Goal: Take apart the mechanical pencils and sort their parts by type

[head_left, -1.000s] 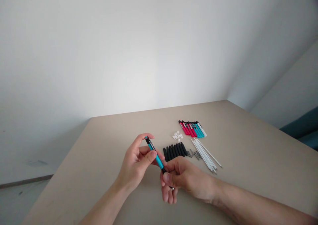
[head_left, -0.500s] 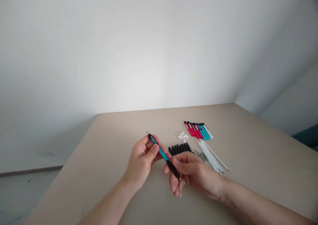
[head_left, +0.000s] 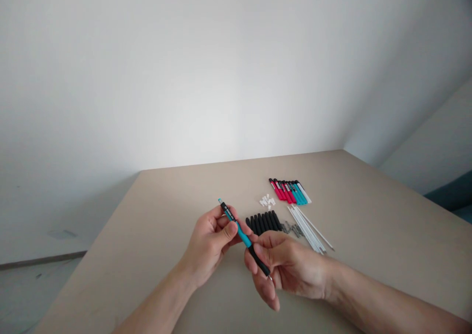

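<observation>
A ballpoint pen (head_left: 243, 236) with a turquoise barrel, a black clip and a black grip slants between my two hands, above the table. My left hand (head_left: 212, 238) pinches its upper barrel between thumb and fingers, with the turquoise push button sticking out at the top. The thumb and forefinger of my right hand (head_left: 289, 258) close on the black grip section. The metal tip shows below that grip, pointing down to the right. Several black grip sections (head_left: 263, 221) lie just behind my right hand, and small metal springs (head_left: 293, 229) are beside them.
On the beige table (head_left: 184, 189), coloured pen barrels (head_left: 289, 192) in red, turquoise and white lie in a row at the back. In front of them is a pile of small white parts (head_left: 267, 201). White ink refills (head_left: 308, 230) lie to the right. A wall (head_left: 221, 78) borders the table's far edge.
The pen tip now protrudes further from the black grip. My right hand's lower fingers have stretched downward. Both hands keep hold of the pen, and the view has shifted slightly.
</observation>
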`<state>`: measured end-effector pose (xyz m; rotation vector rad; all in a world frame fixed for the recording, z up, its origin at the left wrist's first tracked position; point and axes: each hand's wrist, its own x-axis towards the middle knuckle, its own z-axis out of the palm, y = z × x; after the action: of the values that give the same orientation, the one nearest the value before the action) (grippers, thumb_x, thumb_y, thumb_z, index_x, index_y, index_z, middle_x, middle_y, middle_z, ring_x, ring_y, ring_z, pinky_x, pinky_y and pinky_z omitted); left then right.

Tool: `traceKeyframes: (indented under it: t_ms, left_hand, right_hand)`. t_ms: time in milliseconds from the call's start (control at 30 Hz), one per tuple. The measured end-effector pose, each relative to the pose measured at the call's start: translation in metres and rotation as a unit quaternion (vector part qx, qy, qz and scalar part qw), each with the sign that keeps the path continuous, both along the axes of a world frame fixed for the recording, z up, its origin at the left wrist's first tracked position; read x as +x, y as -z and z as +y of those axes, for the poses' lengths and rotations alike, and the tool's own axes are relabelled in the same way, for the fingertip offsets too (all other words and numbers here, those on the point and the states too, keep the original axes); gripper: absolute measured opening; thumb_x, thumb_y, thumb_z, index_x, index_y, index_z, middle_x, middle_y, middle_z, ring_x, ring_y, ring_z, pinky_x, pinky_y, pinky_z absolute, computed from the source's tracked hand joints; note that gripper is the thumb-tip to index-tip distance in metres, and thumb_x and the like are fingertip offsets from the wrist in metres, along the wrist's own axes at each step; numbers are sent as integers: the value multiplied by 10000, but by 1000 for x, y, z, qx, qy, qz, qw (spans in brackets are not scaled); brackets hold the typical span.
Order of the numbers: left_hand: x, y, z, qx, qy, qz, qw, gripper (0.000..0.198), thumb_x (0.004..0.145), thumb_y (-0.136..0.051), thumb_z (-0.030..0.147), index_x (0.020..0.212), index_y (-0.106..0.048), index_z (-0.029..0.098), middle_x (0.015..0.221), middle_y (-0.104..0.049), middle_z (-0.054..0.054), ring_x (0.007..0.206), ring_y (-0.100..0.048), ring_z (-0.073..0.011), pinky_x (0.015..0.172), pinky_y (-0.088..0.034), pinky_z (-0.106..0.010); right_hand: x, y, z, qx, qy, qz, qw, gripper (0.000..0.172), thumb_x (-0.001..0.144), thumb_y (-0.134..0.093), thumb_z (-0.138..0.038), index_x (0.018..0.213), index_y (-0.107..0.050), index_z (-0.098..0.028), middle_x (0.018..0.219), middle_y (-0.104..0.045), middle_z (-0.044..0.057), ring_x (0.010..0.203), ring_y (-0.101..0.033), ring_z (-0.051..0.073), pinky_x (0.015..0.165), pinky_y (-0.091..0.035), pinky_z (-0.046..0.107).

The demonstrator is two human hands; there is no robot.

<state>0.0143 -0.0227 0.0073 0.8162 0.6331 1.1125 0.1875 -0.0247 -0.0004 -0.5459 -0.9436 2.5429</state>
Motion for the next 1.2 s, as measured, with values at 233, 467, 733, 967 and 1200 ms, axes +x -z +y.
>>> traceKeyframes:
  t_ms: [233,467,733,967,1200]
  left_hand:
    - [-2,1,-2,41,-30,62,997,186,784,-694,251,838,-542,158,741,-700,-34,798,-684,-200,772,-509,-327]
    - [-1,0,-2,62,-48,95,992,192,791,-682,275,818,-536,153,726,-706,-50,771,-682,-207,772,-508,-354]
    - [2,1,-3,57,-74,92,991,196,784,-683,267,819,-525,158,700,-694,-27,693,-679,-181,725,-510,-325]
    - [4,-3,-3,21,-86,87,992,234,744,-711,271,791,-511,158,679,-694,-31,651,-675,-185,679,-518,-319]
    - [5,-1,-1,2,-88,41,995,204,770,-685,239,800,-497,167,676,-678,-16,683,-672,-177,729,-517,-335]
  right_hand:
    - [0,1,0,36,17,-29,999,344,834,-579,-437,731,-549,-110,474,-560,4,380,-521,94,405,-411,186]
    - [-3,1,1,75,34,-85,993,422,794,-601,-520,689,-536,-116,467,-554,-3,376,-508,82,388,-387,171]
    - [-1,-10,4,97,43,-137,985,457,702,-700,-523,672,-564,-88,555,-628,54,451,-595,115,450,-465,210]
    - [-2,-12,3,99,67,-188,975,442,662,-744,-492,685,-601,-74,655,-666,82,572,-653,151,541,-507,251]
    - [1,-4,4,50,-8,-80,995,441,786,-623,-488,814,-629,-48,663,-684,126,536,-662,175,516,-499,270]
